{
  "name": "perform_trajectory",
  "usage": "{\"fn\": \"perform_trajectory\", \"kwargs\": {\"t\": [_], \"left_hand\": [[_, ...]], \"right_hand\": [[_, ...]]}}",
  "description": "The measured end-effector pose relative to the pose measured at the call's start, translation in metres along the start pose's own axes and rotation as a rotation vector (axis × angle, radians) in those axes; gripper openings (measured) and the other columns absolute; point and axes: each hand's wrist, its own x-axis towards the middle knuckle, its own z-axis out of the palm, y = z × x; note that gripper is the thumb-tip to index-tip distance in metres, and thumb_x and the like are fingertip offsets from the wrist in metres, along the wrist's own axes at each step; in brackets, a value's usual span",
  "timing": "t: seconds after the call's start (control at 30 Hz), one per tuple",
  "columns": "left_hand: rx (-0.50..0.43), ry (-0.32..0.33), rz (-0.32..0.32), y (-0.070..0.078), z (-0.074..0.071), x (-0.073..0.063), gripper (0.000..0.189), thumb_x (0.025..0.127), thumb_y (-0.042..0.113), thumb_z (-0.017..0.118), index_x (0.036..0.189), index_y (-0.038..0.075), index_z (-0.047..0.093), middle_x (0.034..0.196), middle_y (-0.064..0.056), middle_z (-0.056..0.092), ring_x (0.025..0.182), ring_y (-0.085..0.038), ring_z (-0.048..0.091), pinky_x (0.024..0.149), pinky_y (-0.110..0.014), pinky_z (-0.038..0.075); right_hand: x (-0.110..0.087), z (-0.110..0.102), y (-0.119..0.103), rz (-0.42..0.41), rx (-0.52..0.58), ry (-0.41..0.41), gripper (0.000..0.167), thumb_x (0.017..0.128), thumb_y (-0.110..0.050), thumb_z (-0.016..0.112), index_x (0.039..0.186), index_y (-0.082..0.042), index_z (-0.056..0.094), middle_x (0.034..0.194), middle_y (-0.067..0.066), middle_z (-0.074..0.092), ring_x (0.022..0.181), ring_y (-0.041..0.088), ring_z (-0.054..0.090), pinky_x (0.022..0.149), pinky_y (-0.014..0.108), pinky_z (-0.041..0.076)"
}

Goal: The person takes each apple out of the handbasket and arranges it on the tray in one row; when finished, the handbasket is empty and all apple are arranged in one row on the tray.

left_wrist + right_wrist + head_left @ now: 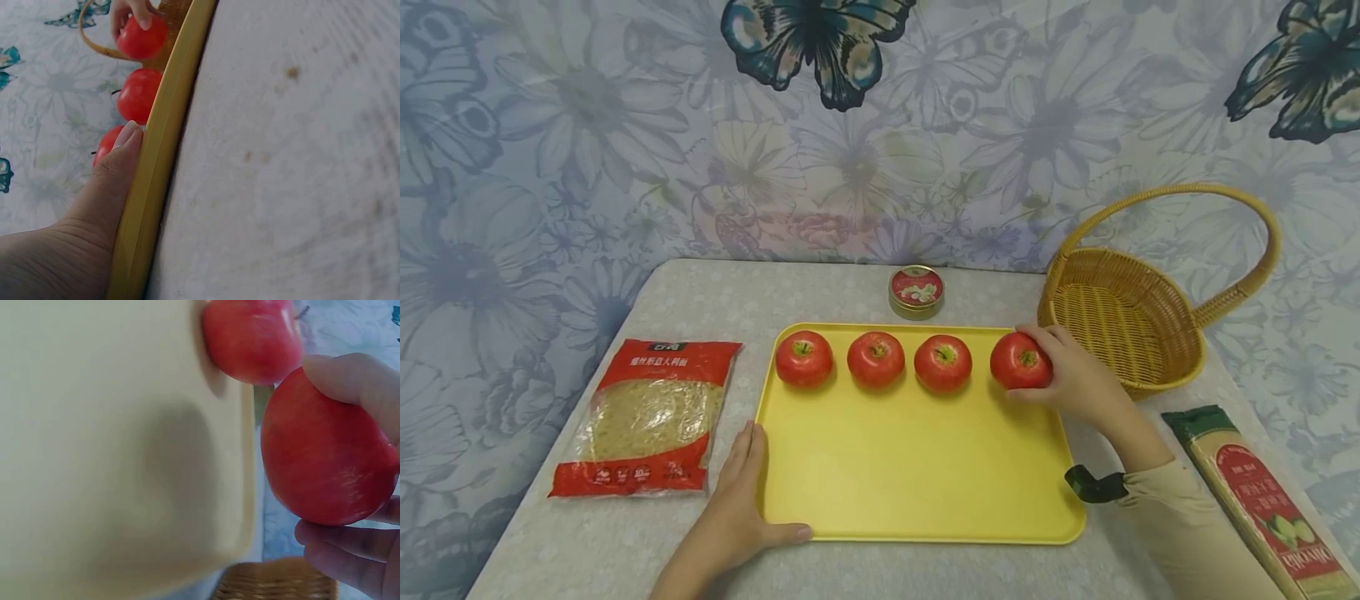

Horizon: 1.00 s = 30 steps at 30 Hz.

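A yellow tray [917, 467] lies on the table. Three red apples stand along its far edge: a left one [804, 359], a middle one [876, 360] and a right one [943, 363]. My right hand [1078, 379] grips another red apple [328, 453] over the tray's far right corner, thumb on one side and fingers on the other. In the right wrist view this apple is raised, and a shadow falls on the tray. My left hand [737, 500] rests against the tray's near left corner, fingers straight along the side and thumb [112, 169] extended at the front rim.
A wicker basket [1120, 325] with a tall handle stands at the back right, close to the tray. Behind the tray is a small round tin [916, 292]. A red pasta bag [647, 417] lies at the left, a long noodle packet [1262, 500] at the right.
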Motion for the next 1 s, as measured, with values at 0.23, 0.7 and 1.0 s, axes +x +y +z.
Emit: {"fn": "perform_trajectory", "kwargs": {"t": [0.23,0.7,1.0], "left_hand": [[-0.003,0.0,-0.002,0.0,0.001,0.0,0.157,0.052,0.073,0.084,0.158,0.009,-0.012,0.166,-0.02,-0.011,0.151,-0.048,-0.001,0.118,-0.065,0.014],[-0.004,0.0,0.015,0.003,0.0,0.0,0.156,0.052,0.072,0.084,0.159,0.007,-0.009,0.166,-0.021,-0.009,0.151,-0.049,0.0,0.118,-0.066,0.015],[-0.006,-0.009,-0.004,0.001,0.002,0.0,0.157,0.051,0.073,0.084,0.158,0.011,-0.013,0.166,-0.017,-0.015,0.151,-0.049,-0.002,0.118,-0.066,0.013]], "right_hand": [[0.008,0.018,0.003,-0.013,0.001,-0.035,0.096,0.074,-0.047,0.085,0.153,-0.02,0.037,0.133,0.012,0.048,0.116,0.034,0.06,0.093,0.057,0.052],[0.013,0.03,0.017,0.063,0.05,-0.051,0.102,0.074,-0.059,0.08,0.155,-0.018,0.033,0.13,0.013,0.049,0.116,0.035,0.06,0.094,0.058,0.05],[0.016,0.031,0.017,0.088,0.11,-0.094,0.108,0.078,-0.059,0.077,0.16,-0.027,0.015,0.155,0.02,0.033,0.132,0.042,0.049,0.101,0.063,0.045]]}}
